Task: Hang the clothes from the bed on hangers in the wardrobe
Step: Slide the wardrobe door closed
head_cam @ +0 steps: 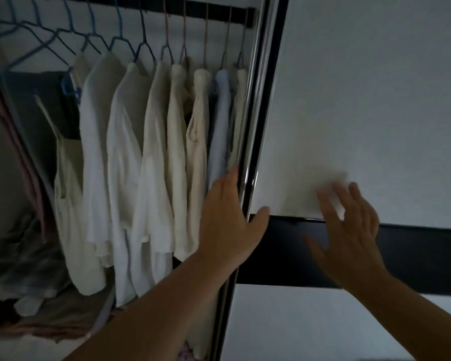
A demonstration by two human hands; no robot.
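A broad white sliding door panel (375,100) fills the right side, tilted in this view, with a shiny chrome edge strip (255,100) running down its left border beside a thin black line. A wide black horizontal band (427,256) crosses the door, and a second white panel (323,321) lies below it. At the far left of the wardrobe (0,157) hangs a dark grey fabric sheet (50,100), a dusty pink cloth strip (24,162) beside it. On the floor sits a crumpled heap of grey checked cloth (24,261)

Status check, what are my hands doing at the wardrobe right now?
Left hand open on sliding door edge. Right hand open, blurred, holding nothing. Hung clothes beside door.
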